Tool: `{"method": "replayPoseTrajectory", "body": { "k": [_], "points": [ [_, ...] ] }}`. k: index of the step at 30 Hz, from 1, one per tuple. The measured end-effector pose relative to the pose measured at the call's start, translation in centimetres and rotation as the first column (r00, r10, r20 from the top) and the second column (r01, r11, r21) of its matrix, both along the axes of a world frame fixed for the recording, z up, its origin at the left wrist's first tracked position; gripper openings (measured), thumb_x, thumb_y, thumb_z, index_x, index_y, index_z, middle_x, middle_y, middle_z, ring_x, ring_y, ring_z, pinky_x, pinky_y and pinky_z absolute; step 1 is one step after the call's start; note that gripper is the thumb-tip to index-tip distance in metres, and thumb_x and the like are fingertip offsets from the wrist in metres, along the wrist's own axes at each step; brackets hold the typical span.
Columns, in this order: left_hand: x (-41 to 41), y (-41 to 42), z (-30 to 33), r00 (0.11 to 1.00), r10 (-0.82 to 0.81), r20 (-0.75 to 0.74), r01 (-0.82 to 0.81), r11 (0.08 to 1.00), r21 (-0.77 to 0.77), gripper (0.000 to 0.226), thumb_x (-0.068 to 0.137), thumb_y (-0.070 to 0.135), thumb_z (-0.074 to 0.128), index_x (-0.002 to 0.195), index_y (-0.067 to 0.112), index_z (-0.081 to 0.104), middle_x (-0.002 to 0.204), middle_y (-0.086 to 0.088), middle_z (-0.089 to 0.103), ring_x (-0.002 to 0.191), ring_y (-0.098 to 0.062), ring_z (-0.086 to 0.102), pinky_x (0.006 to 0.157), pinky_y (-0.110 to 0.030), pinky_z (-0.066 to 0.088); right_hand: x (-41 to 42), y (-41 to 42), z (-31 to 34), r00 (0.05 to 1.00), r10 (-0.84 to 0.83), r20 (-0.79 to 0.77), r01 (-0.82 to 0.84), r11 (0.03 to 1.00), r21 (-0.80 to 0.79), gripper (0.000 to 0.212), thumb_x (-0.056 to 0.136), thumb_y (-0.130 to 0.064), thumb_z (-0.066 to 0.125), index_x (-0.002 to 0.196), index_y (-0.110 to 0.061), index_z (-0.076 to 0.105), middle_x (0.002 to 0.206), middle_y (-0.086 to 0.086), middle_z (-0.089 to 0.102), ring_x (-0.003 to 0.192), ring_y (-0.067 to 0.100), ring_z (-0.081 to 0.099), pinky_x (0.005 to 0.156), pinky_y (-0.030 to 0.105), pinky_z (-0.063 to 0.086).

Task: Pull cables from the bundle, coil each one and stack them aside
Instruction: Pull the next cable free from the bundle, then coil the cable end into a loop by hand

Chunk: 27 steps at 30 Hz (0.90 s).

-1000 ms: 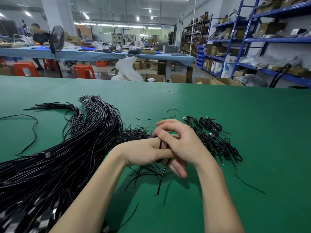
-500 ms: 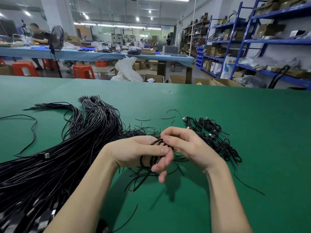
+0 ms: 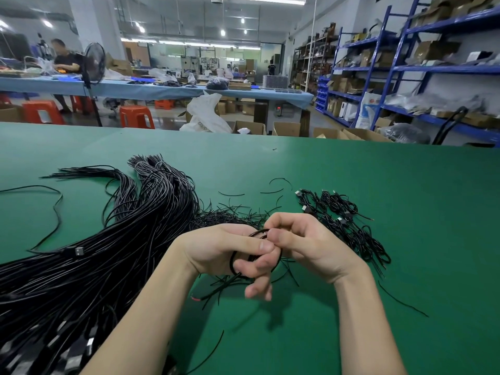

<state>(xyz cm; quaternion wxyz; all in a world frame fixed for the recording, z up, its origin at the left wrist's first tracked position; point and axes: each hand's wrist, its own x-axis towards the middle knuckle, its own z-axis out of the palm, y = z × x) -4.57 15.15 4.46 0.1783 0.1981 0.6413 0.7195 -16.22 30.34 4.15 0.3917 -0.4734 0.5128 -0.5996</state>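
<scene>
A thick bundle of black cables (image 3: 89,255) fans across the left of the green table (image 3: 378,185). In the middle, my left hand (image 3: 224,250) grips a small coil of black cable (image 3: 234,262) wound round its fingers. My right hand (image 3: 305,242) is against it and pinches the cable at the top of the coil. The cable's loose end (image 3: 213,292), with a red tip, hangs down onto the table. A pile of coiled cables (image 3: 349,223) with USB plugs lies just right of my hands.
Short black ties (image 3: 243,212) are scattered behind my hands, and single strands lie at the far left (image 3: 54,209) and right (image 3: 400,300). Beyond the table's far edge stand cardboard boxes (image 3: 286,128), red stools, blue shelving (image 3: 433,69) and a person at another table.
My hands have drawn apart from their clasped pose. The straight hanging cable is now wound into a loop round my left fingers, and its free tail is shorter.
</scene>
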Motion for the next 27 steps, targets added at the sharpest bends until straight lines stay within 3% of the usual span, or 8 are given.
{"method": "replayPoseTrajectory", "body": {
  "k": [5, 7, 10, 13, 15, 20, 22, 27],
  "points": [
    [0.0, -0.2, -0.1, 0.998, 0.051, 0.041, -0.050, 0.999, -0.018, 0.027, 0.103, 0.017, 0.033, 0.081, 0.014, 0.049, 0.056, 0.003, 0.027, 0.064, -0.015, 0.065, 0.090, -0.040, 0.050, 0.1, -0.1, -0.4, 0.997, -0.023, 0.070, 0.025, 0.999, -0.021, 0.010, 0.086, -0.020, 0.069, 0.077, -0.022, 0.071, 0.075, 0.009, 0.071, 0.071, 0.022, 0.068, 0.068, 0.028, 0.057],
    [0.0, -0.4, -0.1, 0.997, 0.061, 0.036, -0.060, 0.998, -0.020, 0.031, 0.104, 0.016, 0.029, 0.081, 0.016, 0.050, 0.056, 0.007, 0.032, 0.065, -0.016, 0.066, 0.091, -0.040, 0.050, 0.1, -0.4, -0.4, 0.996, -0.030, 0.082, 0.032, 0.999, -0.020, 0.006, 0.085, -0.021, 0.069, 0.080, -0.018, 0.070, 0.075, 0.013, 0.069, 0.068, 0.024, 0.068, 0.062, 0.027, 0.057],
    [0.0, -0.8, -0.3, 0.996, 0.090, 0.019, -0.089, 0.996, -0.026, 0.036, 0.104, 0.012, 0.025, 0.080, 0.016, 0.052, 0.056, 0.013, 0.041, 0.068, -0.018, 0.068, 0.091, -0.039, 0.050, 0.4, -0.7, -0.5, 0.988, -0.007, 0.154, 0.011, 1.000, -0.025, 0.021, 0.082, -0.027, 0.073, 0.088, -0.010, 0.063, 0.081, 0.023, 0.067, 0.063, 0.028, 0.070, 0.055, 0.028, 0.055],
    [-0.1, -1.0, -0.5, 0.990, 0.142, -0.003, -0.142, 0.989, -0.036, 0.033, 0.104, 0.014, 0.029, 0.079, 0.014, 0.051, 0.054, 0.011, 0.041, 0.070, -0.020, 0.069, 0.094, -0.040, 0.050, 0.6, -0.9, -0.8, 0.976, 0.022, 0.215, -0.011, 0.999, -0.051, 0.013, 0.086, -0.026, 0.069, 0.087, -0.014, 0.065, 0.074, 0.023, 0.070, 0.065, 0.039, 0.066, 0.048, 0.028, 0.051],
    [-0.1, -0.9, -0.6, 0.981, 0.192, -0.017, -0.193, 0.980, -0.040, 0.031, 0.104, 0.015, 0.031, 0.080, 0.011, 0.050, 0.054, 0.009, 0.039, 0.070, -0.022, 0.068, 0.097, -0.041, 0.048, 0.5, -1.0, -1.0, 0.971, -0.010, 0.241, 0.022, 0.999, -0.047, 0.010, 0.084, -0.028, 0.071, 0.081, -0.019, 0.068, 0.069, 0.018, 0.070, 0.076, 0.044, 0.059, 0.044, 0.026, 0.047],
    [-0.4, -0.8, -0.6, 0.954, 0.298, -0.039, -0.300, 0.950, -0.087, 0.031, 0.105, 0.016, 0.035, 0.079, 0.010, 0.050, 0.055, 0.006, 0.035, 0.077, -0.025, 0.066, 0.104, -0.041, 0.045, -0.1, -1.6, -1.8, 0.952, -0.100, 0.288, 0.117, 0.992, -0.043, 0.013, 0.091, -0.024, 0.068, 0.079, -0.019, 0.068, 0.065, 0.015, 0.067, 0.089, 0.079, 0.046, 0.041, 0.022, 0.038],
    [-0.5, -0.7, -0.5, 0.945, 0.325, -0.043, -0.328, 0.938, -0.109, 0.032, 0.106, 0.017, 0.036, 0.080, 0.009, 0.052, 0.056, 0.006, 0.034, 0.079, -0.025, 0.066, 0.107, -0.043, 0.046, -0.3, -1.7, -2.2, 0.950, -0.137, 0.282, 0.158, 0.986, -0.053, 0.013, 0.090, -0.025, 0.068, 0.078, -0.019, 0.068, 0.064, 0.014, 0.067, 0.089, 0.076, 0.050, 0.041, 0.023, 0.037],
    [-0.9, -0.5, 0.2, 0.911, 0.380, -0.162, -0.410, 0.879, -0.244, 0.035, 0.108, 0.021, 0.037, 0.080, 0.017, 0.057, 0.061, 0.002, 0.030, 0.083, -0.024, 0.067, 0.107, -0.042, 0.044, -0.6, -2.1, -2.5, 0.941, -0.174, 0.291, 0.216, 0.969, -0.120, 0.022, 0.083, -0.027, 0.076, 0.079, -0.010, 0.062, 0.064, 0.023, 0.065, 0.066, 0.044, 0.073, 0.039, 0.031, 0.048]
  ]
}}
